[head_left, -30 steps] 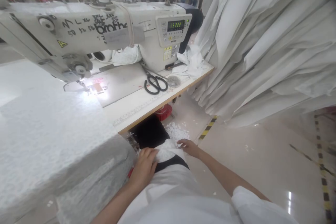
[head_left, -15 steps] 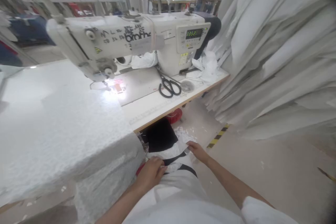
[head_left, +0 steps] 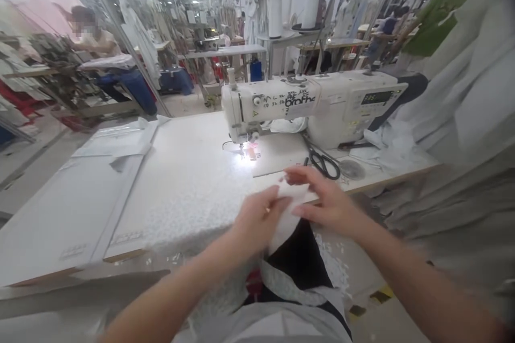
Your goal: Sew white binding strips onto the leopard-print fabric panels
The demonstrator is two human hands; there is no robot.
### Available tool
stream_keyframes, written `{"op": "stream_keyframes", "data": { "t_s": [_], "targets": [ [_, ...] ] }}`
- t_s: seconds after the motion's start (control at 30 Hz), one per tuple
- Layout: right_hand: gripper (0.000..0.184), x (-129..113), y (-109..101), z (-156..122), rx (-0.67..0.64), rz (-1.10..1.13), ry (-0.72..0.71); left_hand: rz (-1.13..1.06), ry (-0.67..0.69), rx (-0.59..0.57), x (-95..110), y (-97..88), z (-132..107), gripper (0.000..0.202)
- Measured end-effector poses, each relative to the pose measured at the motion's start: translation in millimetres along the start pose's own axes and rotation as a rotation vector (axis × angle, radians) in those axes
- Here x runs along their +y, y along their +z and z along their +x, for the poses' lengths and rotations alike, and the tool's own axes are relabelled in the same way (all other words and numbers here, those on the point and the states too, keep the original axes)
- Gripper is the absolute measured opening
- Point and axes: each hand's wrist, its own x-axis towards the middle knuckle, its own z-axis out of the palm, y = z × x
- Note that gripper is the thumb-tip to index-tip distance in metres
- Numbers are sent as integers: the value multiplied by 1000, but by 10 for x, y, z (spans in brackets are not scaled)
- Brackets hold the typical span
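Note:
A piece of white fabric (head_left: 287, 228) hangs between my hands, just off the front edge of the sewing table. My left hand (head_left: 257, 217) pinches its left side between thumb and fingers. Around its upper right part curls my right hand (head_left: 328, 201), thumb in front and fingertips at the top edge, somewhat blurred. Beyond both hands stands a white sewing machine (head_left: 298, 99), its lamp lit over the needle area. A patterned white cloth (head_left: 193, 211) lies on the table left of my hands. Another pale strip of fabric (head_left: 292, 284) rests across my lap.
Black-handled scissors (head_left: 325, 165) lie on the table right of the needle, near crumpled white cloth (head_left: 396, 142). White fabric (head_left: 478, 80) hangs along the right. Scraps litter the floor. Another person (head_left: 94, 37) sits at a machine in the far left background.
Both hands have risen from my lap to the table's front edge and come close together, bringing white fabric up. The camera view has tilted up and turned left.

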Motion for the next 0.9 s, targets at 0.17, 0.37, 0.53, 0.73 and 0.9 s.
{"op": "stream_keyframes", "data": {
  "t_s": [0.17,0.37,0.53,0.73,0.9],
  "targets": [
    [35,369,901,-156,-193,639,405,-209,-169,175,-286,-627,310,28],
    [37,695,1371,-516,-75,645,493,-7,-264,189,-921,-972,688,27],
    [23,876,1275,-426,96,212,330,254,-239,201,-1137,-1014,976,24],
    [21,1041,1322,-347,19,237,266,514,-128,210,-1238,-971,1158,9],
    [35,1072,1357,-596,-219,347,256,617,-117,161,-1232,-947,948,14]
  ]
}}
